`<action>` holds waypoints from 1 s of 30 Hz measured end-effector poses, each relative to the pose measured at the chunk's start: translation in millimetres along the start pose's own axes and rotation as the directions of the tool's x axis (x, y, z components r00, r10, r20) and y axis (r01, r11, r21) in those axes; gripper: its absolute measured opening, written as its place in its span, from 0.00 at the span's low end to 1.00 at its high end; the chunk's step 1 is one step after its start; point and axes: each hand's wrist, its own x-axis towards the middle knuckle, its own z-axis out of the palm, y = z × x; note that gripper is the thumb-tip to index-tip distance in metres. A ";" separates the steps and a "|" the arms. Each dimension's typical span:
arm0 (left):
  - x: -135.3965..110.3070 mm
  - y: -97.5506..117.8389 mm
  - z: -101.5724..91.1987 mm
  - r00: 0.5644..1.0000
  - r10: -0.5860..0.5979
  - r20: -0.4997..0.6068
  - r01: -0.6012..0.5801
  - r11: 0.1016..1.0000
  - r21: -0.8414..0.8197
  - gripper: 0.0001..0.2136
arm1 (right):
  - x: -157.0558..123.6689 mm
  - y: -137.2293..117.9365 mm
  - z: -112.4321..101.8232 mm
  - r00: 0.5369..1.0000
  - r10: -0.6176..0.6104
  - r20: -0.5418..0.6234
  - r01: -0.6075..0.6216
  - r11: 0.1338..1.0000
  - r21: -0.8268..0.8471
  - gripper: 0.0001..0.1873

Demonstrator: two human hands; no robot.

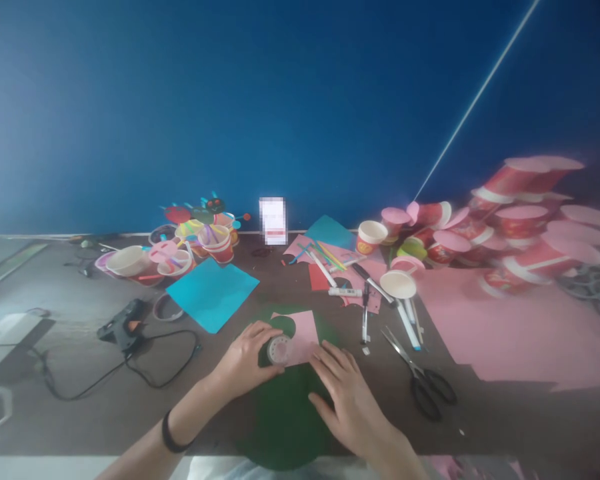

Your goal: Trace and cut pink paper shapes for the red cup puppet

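Note:
My left hand (253,357) curls its thumb and fingers around a small round white piece with a dotted rim (279,350); its exact kind is unclear. The piece sits on a pink paper (305,330) that has a curved cut-out along its upper left side. With fingers stretched out, my right hand (343,393) rests its fingertips on the lower right edge of that paper. Beneath both lies a dark green sheet (290,427) with rounded outlines. Scissors with black handles (420,380) lie to the right of my right hand.
A glue gun (125,327) and its cord lie at left, near a blue paper sheet (213,293). Paper cups (217,243) stand behind it. Markers (345,292) lie at centre right. Large pink paper (480,320) and stacked red cups (520,220) occupy the right.

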 end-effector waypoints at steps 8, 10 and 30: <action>1.9 -1.9 3.9 0.999 -0.016 0.044 0.015 1.000 0.024 0.26 | 4.1 1.5 7.8 0.999 0.044 0.028 -0.045 0.999 0.021 0.22; 2.6 -2.8 4.2 0.999 -0.019 0.048 0.017 1.000 0.025 0.26 | 3.9 2.2 8.7 0.999 0.044 0.024 -0.045 0.999 0.026 0.21; 4.7 -27.0 15.3 0.995 0.097 -0.006 -0.097 0.995 0.024 0.22 | -9.2 86.5 -68.6 0.882 0.315 -0.349 -0.393 0.902 -0.179 0.14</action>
